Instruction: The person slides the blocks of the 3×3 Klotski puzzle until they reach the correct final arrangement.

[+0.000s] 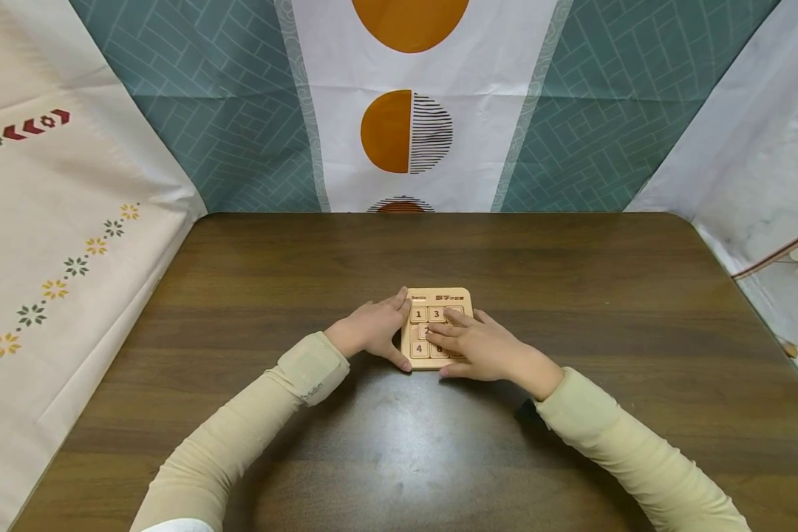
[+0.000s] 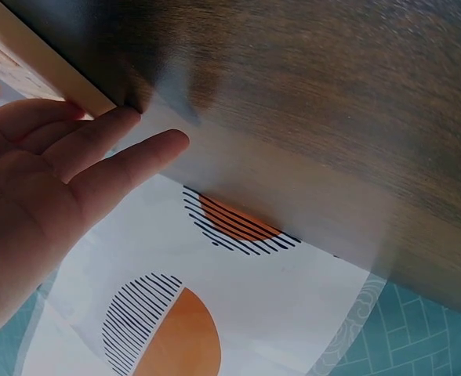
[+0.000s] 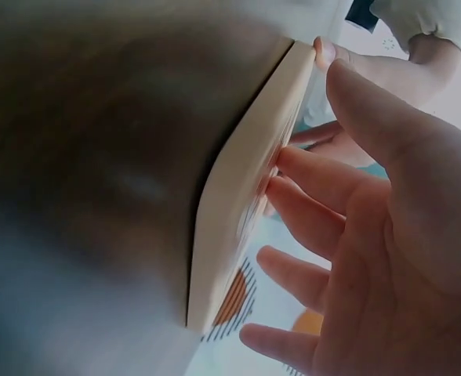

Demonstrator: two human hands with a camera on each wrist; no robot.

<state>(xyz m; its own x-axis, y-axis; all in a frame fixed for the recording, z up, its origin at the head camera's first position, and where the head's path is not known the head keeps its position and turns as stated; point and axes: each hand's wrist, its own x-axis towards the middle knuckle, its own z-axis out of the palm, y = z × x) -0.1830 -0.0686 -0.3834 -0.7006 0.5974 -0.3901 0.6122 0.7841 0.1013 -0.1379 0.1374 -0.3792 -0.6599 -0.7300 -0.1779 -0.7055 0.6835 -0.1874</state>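
Observation:
A wooden number sliding puzzle [image 1: 437, 363] lies flat on the table, its square tiles printed with dark digits such as 1, 3 and 4. At its left side my left hand [image 1: 377, 326] rests against the edge, thumb at the near left corner and fingers at the far left corner. My right hand [image 1: 485, 346] reaches over from the right. Its fingertips [image 3: 281, 184] touch the tile face, while the other fingers extend loosely. Several tiles on the right are hidden under this hand. In the left wrist view the puzzle's pale edge [image 2: 58, 66] meets the left fingertips.
The brown wooden table [image 1: 292, 258] surrounds the puzzle. Behind it hangs a teal and white cloth [image 1: 226, 103] with orange circles. A cream cloth [image 1: 60, 222] with flower motifs stands at the left, and a pale cloth [image 1: 765, 148] at the right.

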